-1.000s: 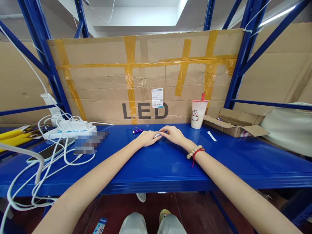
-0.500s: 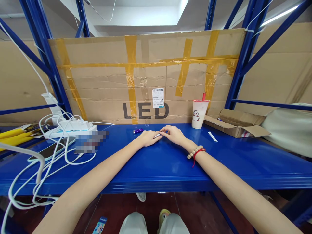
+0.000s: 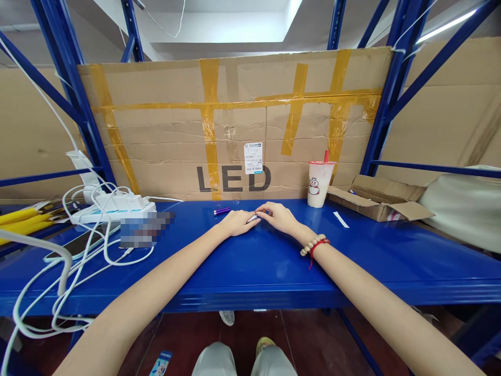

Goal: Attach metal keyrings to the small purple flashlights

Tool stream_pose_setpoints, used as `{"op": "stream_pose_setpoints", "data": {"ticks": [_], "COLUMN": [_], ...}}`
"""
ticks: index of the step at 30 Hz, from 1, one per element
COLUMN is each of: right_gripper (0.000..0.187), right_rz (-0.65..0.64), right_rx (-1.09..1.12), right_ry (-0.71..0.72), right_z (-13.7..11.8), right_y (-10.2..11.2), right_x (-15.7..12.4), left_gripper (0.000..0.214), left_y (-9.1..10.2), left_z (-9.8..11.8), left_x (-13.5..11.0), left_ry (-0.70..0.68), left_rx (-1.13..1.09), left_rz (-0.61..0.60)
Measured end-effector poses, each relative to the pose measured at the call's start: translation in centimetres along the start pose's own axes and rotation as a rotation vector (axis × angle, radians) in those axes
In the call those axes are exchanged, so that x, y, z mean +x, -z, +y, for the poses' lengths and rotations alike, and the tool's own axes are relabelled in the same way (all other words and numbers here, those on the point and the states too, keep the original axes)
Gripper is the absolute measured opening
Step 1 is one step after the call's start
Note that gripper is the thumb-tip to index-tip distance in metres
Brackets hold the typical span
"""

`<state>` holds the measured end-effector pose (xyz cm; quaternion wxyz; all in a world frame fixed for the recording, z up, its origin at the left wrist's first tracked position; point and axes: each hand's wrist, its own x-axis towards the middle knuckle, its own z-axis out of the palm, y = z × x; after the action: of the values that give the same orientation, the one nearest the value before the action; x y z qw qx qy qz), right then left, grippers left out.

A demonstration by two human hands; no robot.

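A glossy blue metal shelf (image 3: 250,271) runs before a tall brown cardboard panel (image 3: 156,136) crossed with yellow tape. At its middle, a slim, tapered silver object (image 3: 252,218) lies between the person's hands. The right hand (image 3: 279,216) bends its fingertips together at the object's right end, seemingly pinching it; the left hand (image 3: 236,223) lies low beside it, its grip hidden, so I cannot tell. Such a small, smooth piece could slip if the pinch loosens. Just left and farther back, a shiny purple cylinder (image 3: 222,211) could roll if knocked; a careless right arm could tip the white, red-lidded drink cup (image 3: 319,185).
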<state>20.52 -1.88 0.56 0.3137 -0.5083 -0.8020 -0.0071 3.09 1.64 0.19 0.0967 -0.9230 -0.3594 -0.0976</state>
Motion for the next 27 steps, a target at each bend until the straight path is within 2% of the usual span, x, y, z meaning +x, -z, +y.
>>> {"op": "stream_pose_setpoints", "data": {"ticks": [27], "right_gripper": [0.023], "right_rz": [0.019], "right_rx": [0.024], "right_ry": [0.024], "right_z": [0.27], "right_y": [-0.21], "right_x": [0.08], "left_gripper": [0.044], "left_y": [0.12], "left_z": [0.04], "left_x": [0.02], "left_ry": [-0.006], "left_rx": [-0.020], "left_rz": [-0.003]}}
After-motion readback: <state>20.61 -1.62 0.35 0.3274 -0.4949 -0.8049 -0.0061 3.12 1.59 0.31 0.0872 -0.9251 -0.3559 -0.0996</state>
